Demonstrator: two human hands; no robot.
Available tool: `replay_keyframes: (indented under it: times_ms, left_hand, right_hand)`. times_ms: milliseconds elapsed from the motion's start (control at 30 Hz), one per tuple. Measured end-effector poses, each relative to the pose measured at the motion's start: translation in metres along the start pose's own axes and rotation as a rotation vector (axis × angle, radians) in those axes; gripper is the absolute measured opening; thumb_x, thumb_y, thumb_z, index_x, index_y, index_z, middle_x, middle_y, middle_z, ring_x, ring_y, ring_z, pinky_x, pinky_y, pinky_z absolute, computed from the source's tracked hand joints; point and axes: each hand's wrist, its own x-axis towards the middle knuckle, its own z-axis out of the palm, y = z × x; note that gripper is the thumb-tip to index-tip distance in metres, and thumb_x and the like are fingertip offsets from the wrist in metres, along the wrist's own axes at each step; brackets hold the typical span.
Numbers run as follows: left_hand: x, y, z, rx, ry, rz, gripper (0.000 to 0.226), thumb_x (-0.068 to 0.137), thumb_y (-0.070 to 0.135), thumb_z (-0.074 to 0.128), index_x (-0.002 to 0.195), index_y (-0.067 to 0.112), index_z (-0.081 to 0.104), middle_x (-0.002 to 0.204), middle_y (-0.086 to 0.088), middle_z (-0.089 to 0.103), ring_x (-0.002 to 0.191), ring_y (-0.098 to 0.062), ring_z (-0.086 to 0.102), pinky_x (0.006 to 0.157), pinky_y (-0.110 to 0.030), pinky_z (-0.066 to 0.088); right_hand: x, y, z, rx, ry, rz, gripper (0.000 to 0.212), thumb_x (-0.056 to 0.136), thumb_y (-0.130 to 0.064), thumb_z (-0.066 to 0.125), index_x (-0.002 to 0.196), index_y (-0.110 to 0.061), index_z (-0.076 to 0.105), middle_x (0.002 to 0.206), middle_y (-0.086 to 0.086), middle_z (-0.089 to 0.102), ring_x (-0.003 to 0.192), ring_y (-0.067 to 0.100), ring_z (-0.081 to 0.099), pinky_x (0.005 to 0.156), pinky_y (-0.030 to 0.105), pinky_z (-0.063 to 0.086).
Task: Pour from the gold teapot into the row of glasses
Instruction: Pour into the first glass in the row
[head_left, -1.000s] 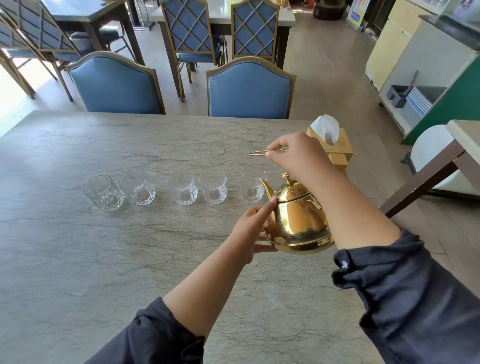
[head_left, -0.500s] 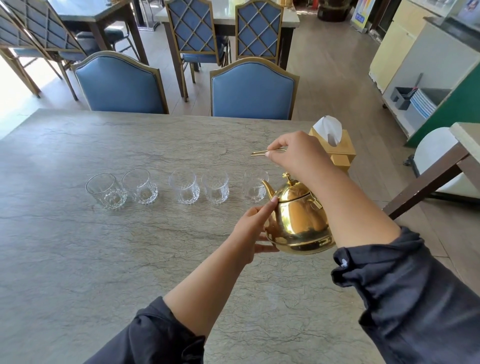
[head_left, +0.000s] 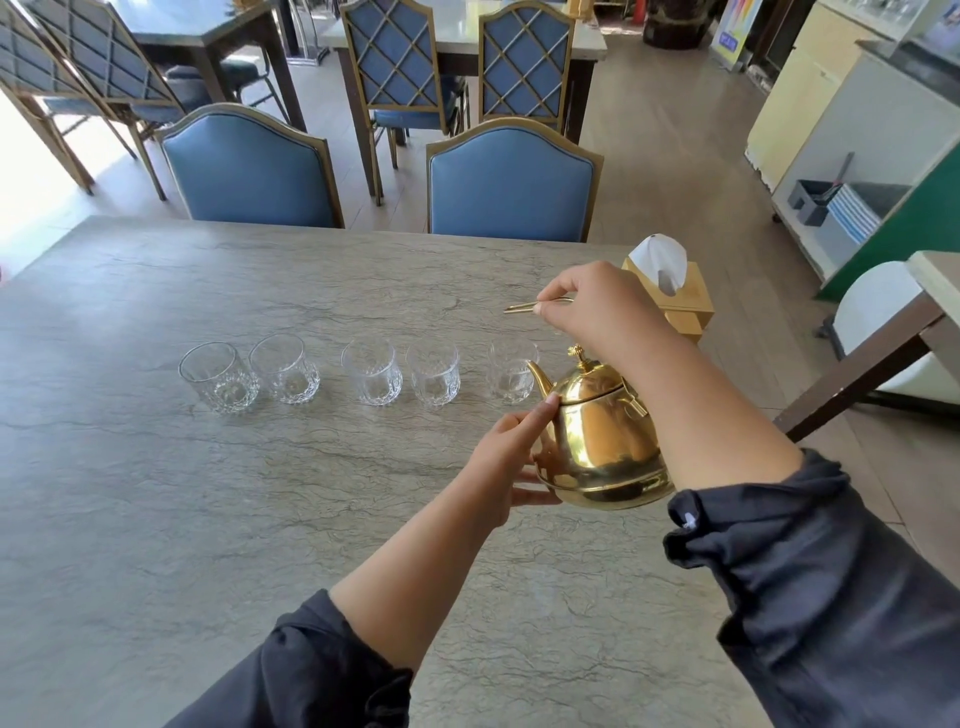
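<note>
The gold teapot (head_left: 605, 441) hangs above the grey stone table (head_left: 156, 519), its spout pointing left toward the rightmost glass (head_left: 511, 371). My right hand (head_left: 597, 306) is closed around the teapot's thin gold handle from above. My left hand (head_left: 506, 462) rests against the pot's left side, forefinger up near the lid, thumb under the base. Several clear cut glasses stand in a row; the leftmost glass (head_left: 218, 376) is at the far left, with others (head_left: 371, 371) between. All look empty or nearly so.
A wooden tissue box (head_left: 680, 296) stands at the table's right edge behind my right hand. Two blue chairs (head_left: 511, 182) are pushed in at the far side. Another table's corner (head_left: 935, 280) juts in on the right.
Almost nothing has moved. The teapot and both hands keep the same pose by the rightmost glass; only the view has shifted slightly.
</note>
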Motion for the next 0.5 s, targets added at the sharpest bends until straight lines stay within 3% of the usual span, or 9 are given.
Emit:
replay_keyframes:
  times_ms: [67, 167, 233, 333, 467, 500]
  left_hand:
    - [-0.002, -0.001, 0.001, 0.001, 0.006, 0.003, 0.056, 0.084, 0.062, 0.067, 0.121, 0.021, 0.058, 0.104, -0.02, 0.073, 0.087, -0.03, 0.073, 0.083, -0.051, 0.061]
    - [-0.007, 0.0, 0.002, 0.006, 0.023, 0.023, 0.054, 0.087, 0.059, 0.065, 0.123, 0.019, 0.059, 0.085, -0.008, 0.072, 0.074, -0.02, 0.073, 0.08, -0.046, 0.063]
    - [-0.008, 0.0, 0.001, 0.015, 0.037, 0.046, 0.052, 0.089, 0.056, 0.064, 0.124, 0.018, 0.06, 0.083, -0.005, 0.07, 0.073, -0.017, 0.07, 0.078, -0.043, 0.062]
    - [-0.01, 0.0, 0.0, 0.038, 0.065, 0.075, 0.05, 0.09, 0.053, 0.064, 0.127, 0.02, 0.06, 0.086, -0.003, 0.068, 0.077, -0.016, 0.068, 0.083, -0.043, 0.059]
    - [-0.005, -0.001, -0.012, 0.067, 0.098, 0.085, 0.063, 0.083, 0.057, 0.071, 0.134, 0.022, 0.059, 0.11, -0.005, 0.069, 0.098, -0.021, 0.067, 0.083, -0.044, 0.06]
    - [-0.004, -0.001, -0.016, 0.07, 0.101, 0.082, 0.067, 0.08, 0.059, 0.073, 0.135, 0.024, 0.058, 0.117, -0.006, 0.068, 0.104, -0.023, 0.066, 0.083, -0.045, 0.06]
  right_hand:
    - [-0.001, 0.002, 0.0, 0.013, 0.002, -0.007, 0.025, 0.093, -0.03, 0.062, 0.112, -0.018, 0.072, 0.116, 0.003, 0.069, 0.066, 0.011, 0.054, 0.052, 0.018, 0.036]
    - [-0.007, 0.008, 0.002, 0.046, 0.032, -0.013, 0.027, 0.093, -0.032, 0.062, 0.114, -0.018, 0.071, 0.115, 0.002, 0.069, 0.076, 0.012, 0.056, 0.055, 0.019, 0.038]
    - [-0.013, 0.012, 0.006, 0.067, 0.075, -0.007, 0.028, 0.092, -0.034, 0.062, 0.115, -0.021, 0.07, 0.1, 0.0, 0.07, 0.069, 0.009, 0.054, 0.055, 0.02, 0.036]
    - [-0.023, 0.019, 0.013, 0.101, 0.137, 0.008, 0.028, 0.093, -0.035, 0.061, 0.117, -0.023, 0.068, 0.078, -0.007, 0.059, 0.047, 0.004, 0.045, 0.045, 0.019, 0.03]
    - [-0.034, 0.019, 0.022, 0.152, 0.208, 0.02, 0.027, 0.093, -0.035, 0.061, 0.118, -0.025, 0.068, 0.099, -0.003, 0.071, 0.043, 0.001, 0.043, 0.042, 0.013, 0.03]
    - [-0.036, 0.017, 0.024, 0.16, 0.221, 0.023, 0.027, 0.093, -0.034, 0.061, 0.118, -0.024, 0.068, 0.095, -0.006, 0.07, 0.042, 0.0, 0.042, 0.039, 0.01, 0.03]
